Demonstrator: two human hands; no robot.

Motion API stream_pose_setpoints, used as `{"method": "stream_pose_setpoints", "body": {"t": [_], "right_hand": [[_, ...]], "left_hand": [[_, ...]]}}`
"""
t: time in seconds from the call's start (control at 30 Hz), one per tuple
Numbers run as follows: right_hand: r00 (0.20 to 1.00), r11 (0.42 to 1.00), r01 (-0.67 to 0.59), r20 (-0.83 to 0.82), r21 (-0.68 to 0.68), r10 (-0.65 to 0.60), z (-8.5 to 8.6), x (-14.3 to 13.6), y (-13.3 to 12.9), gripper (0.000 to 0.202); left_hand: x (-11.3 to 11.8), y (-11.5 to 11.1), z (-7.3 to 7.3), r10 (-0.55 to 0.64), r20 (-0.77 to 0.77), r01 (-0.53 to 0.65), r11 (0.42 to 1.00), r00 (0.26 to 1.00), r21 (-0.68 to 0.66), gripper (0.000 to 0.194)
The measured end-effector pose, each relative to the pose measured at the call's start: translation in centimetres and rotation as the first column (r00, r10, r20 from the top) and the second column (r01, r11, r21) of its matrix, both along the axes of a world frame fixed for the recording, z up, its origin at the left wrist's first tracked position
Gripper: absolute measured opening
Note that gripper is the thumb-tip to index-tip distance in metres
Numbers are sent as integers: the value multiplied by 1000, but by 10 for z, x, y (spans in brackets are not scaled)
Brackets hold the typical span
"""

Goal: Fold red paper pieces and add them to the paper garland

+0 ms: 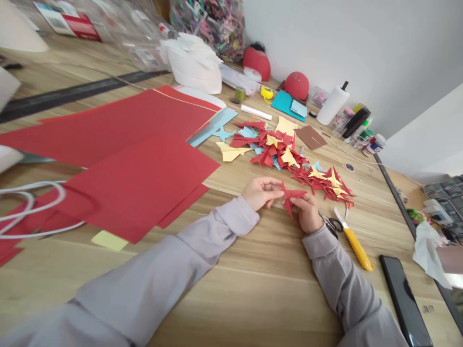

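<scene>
A small red folded paper star (291,194) with pointed arms is held between both hands, over the wooden table. My left hand (261,192) pinches its left side between thumb and fingers. On the right side, my right hand (307,210) grips it, thumb lying on the lower part. Just beyond the hands spreads a heap of folded paper pieces (269,154), mostly red with some yellow and blue. By my right wrist lie black-handled scissors (334,224), partly hidden, and a yellow utility knife (358,248).
Large red paper sheets (144,188) cover the table's left side, with a white cable (32,207) over them. A black phone (403,294) lies at the right. Along the back stand a white paper roll (333,105), red domes (296,85) and a stack of white tissues (195,67).
</scene>
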State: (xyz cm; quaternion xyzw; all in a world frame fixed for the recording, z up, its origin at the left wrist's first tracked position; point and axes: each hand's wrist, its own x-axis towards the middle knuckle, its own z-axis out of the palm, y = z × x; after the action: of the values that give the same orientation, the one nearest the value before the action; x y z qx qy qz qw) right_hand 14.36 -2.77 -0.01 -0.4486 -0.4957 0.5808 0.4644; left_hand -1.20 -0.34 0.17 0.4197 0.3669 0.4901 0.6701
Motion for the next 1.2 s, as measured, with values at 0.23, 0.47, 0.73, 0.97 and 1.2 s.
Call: {"method": "stream_pose_setpoints", "body": {"t": [0.23, 0.47, 0.73, 0.97, 1.2], "right_hand": [[997, 1000, 4, 74, 27, -6, -1, 0, -1, 24], [993, 999, -24, 117, 35, 20, 9, -6, -3, 23], [990, 999, -33, 137, 43, 27, 2, -2, -1, 18], [986, 996, -27, 166, 81, 13, 4, -3, -2, 25], [967, 989, -104, 241, 103, 76, 4, -3, -2, 28]], "left_hand": [[1, -1, 1, 25, -2, -25, 1000, 1000, -18, 36], [2, -3, 5, 30, -29, -30, 999, 999, -13, 33], [3, -3, 5, 32, -45, -32, 999, 998, 1, 33], [3, -4, 6, 29, -52, -27, 999, 998, 23, 32], [4, -5, 4, -14, -58, 16, 999, 998, 39, 27]]}}
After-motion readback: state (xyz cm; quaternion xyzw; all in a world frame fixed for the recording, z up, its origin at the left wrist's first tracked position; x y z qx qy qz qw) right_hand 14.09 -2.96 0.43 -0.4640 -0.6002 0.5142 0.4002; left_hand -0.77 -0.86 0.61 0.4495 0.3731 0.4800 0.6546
